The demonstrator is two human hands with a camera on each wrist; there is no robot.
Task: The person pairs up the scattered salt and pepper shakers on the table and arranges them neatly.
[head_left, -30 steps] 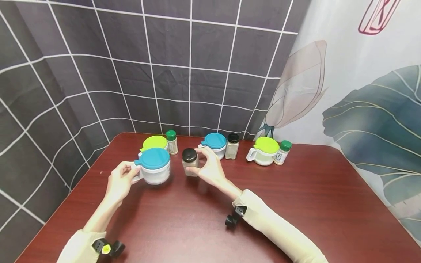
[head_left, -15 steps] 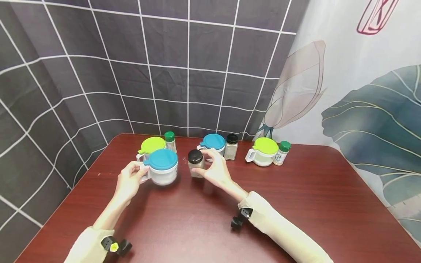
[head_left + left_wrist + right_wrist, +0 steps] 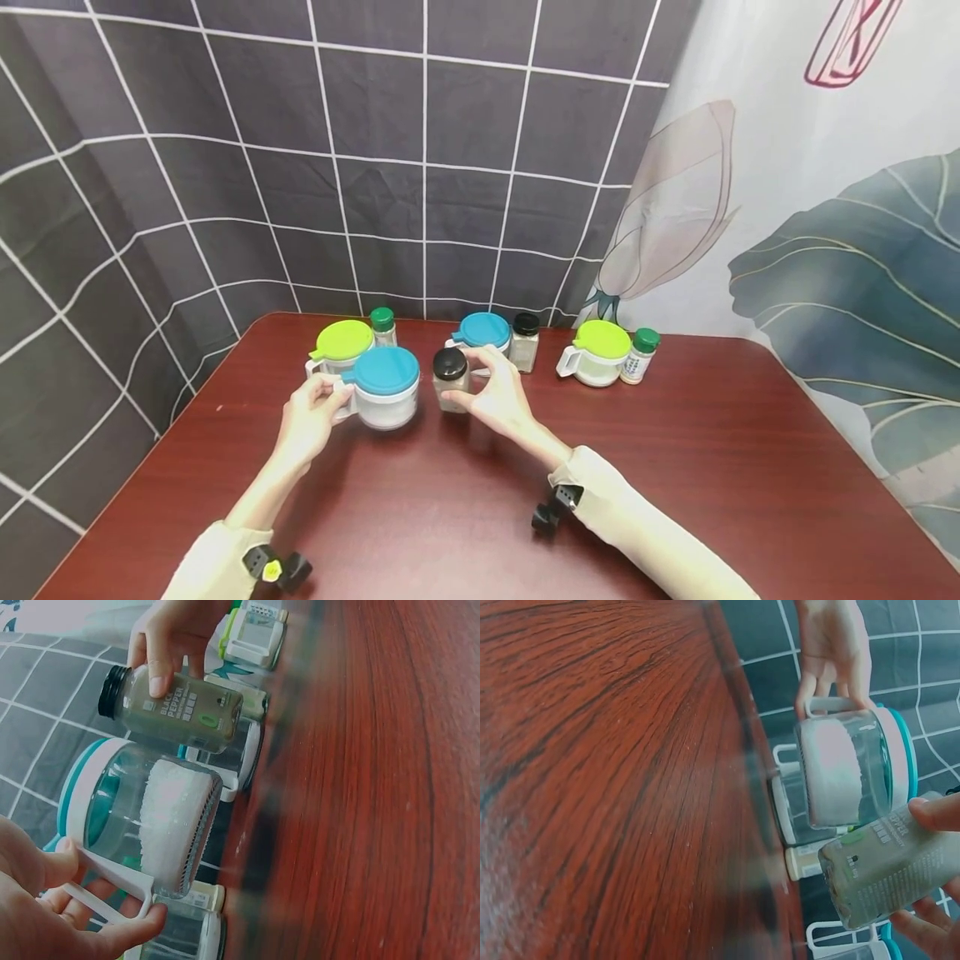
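My left hand (image 3: 307, 417) grips the white handle of a clear seasoning jar (image 3: 386, 407) with a blue lid. In the left wrist view, white grains fill part of this jar (image 3: 176, 817), and its base is raised off the table. My right hand (image 3: 504, 404) pinches a black pepper bottle (image 3: 451, 367) between thumb and fingers, just right of the jar. The bottle (image 3: 180, 711) has a black cap and a printed "black pepper" label. Both things are held side by side with their lids up, a small gap between them in the head view.
Along the back of the reddish table (image 3: 450, 517) stand a green-lidded jar (image 3: 341, 342), a green-capped bottle (image 3: 382, 325), another blue-lidded jar (image 3: 484, 331), a black-capped bottle (image 3: 524, 343), a second green-lidded jar (image 3: 600, 354) and a second green-capped bottle (image 3: 640, 357). A grey checked curtain (image 3: 375, 200) hangs behind.
The blue-lidded jar in my left hand has moved right, uncovering more of the green-lidded jar behind it. My right hand has carried the black pepper bottle slightly right too.
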